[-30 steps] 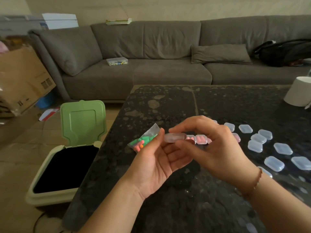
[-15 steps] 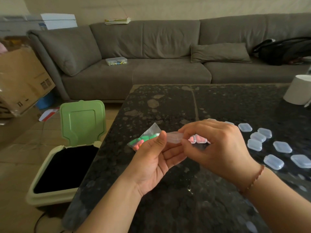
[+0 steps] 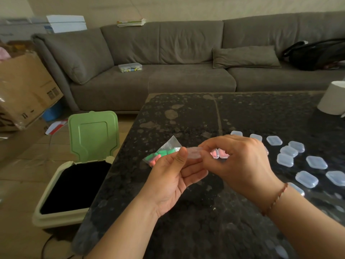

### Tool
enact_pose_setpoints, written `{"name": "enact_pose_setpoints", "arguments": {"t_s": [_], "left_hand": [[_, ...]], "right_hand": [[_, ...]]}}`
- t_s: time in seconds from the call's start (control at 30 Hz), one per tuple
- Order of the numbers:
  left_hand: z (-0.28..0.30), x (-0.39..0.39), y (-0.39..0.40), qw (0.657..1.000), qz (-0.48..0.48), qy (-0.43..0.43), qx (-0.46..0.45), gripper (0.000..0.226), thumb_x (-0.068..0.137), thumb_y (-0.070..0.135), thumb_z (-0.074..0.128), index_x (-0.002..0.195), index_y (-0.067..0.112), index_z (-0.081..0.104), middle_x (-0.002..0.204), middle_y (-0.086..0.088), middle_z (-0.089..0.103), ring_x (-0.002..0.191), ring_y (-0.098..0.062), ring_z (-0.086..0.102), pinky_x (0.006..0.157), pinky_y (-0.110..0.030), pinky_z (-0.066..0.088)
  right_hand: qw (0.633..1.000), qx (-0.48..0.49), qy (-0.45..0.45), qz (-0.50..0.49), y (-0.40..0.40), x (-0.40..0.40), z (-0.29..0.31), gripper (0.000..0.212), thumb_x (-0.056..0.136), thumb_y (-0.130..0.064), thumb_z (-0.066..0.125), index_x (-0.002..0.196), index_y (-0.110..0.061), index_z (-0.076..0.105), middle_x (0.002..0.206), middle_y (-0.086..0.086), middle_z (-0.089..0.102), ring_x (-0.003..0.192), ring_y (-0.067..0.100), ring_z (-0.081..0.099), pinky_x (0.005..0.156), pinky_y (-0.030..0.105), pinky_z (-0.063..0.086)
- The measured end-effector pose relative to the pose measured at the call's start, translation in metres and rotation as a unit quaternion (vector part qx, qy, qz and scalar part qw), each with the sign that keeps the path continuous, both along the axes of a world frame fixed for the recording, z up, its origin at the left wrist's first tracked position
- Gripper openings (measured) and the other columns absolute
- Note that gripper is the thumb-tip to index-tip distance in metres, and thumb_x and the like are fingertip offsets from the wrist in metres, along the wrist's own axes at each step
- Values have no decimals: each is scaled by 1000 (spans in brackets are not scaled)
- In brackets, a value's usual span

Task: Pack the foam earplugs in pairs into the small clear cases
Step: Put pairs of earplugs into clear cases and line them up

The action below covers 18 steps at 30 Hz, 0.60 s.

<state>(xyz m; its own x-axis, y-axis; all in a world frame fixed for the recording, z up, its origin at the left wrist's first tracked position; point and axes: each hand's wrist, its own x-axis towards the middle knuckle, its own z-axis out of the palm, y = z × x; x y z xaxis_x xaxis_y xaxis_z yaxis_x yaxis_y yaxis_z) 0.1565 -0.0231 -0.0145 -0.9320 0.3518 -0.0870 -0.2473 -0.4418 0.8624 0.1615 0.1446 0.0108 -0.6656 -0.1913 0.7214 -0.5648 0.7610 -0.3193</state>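
Note:
A small clear case (image 3: 194,152) is held above the black stone table (image 3: 186,116) between both hands. My left hand (image 3: 173,176) pinches its left end with the thumb on top. My right hand (image 3: 237,161) pinches its right end. Behind the left hand lies a clear bag of green and pink foam earplugs (image 3: 160,154). Cases holding pink earplugs (image 3: 219,153) show behind my right hand's fingers. Several empty clear cases (image 3: 291,152) lie spread over the table to the right.
An open bin with a raised green lid (image 3: 93,135) stands on the floor left of the table. A white roll (image 3: 332,98) sits at the table's far right. A grey sofa (image 3: 168,71) is behind, with a cardboard box (image 3: 24,90) at left.
Both hands stay on the clear case, which has shifted slightly right and lower. The right hand's fingers have curled closer onto the case's right end.

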Motion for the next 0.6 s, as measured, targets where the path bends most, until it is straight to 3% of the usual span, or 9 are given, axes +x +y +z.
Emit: {"name": "enact_pose_setpoints", "arguments": {"t_s": [0.23,0.4,0.47,0.6], "left_hand": [[3,0,-4,999,-17,-6,43,59,81,29,62,131,-2,57,125,-21,68,110,-31,69,83,-36,60],[-2,-4,-12,999,-40,-2,30,54,88,37,58,131,4,57,121,-18,68,102,-26,70,82,-42,58],[-5,-4,-16,997,-70,7,16,57,90,44,60,131,5,56,111,-14,68,89,-20,69,81,-42,56],[-9,2,-21,985,-171,20,-13,43,92,39,54,122,8,61,96,-12,64,75,-19,57,82,-43,54]], "right_hand": [[1000,-19,-13,-3,-5,-1,-6,20,85,-40,57,84,-26,70,78,-13,70,66,6,65,51,33,54],[997,-28,-57,53,-9,3,-4,29,89,-48,56,109,-31,69,95,-19,68,77,2,64,58,26,55],[992,-64,-90,65,-9,2,-3,27,88,-49,56,103,-32,71,92,-20,67,79,3,65,59,26,54],[981,-141,-123,39,-8,-3,-6,21,87,-43,58,94,-30,72,80,-20,69,77,0,66,63,22,54]]}}
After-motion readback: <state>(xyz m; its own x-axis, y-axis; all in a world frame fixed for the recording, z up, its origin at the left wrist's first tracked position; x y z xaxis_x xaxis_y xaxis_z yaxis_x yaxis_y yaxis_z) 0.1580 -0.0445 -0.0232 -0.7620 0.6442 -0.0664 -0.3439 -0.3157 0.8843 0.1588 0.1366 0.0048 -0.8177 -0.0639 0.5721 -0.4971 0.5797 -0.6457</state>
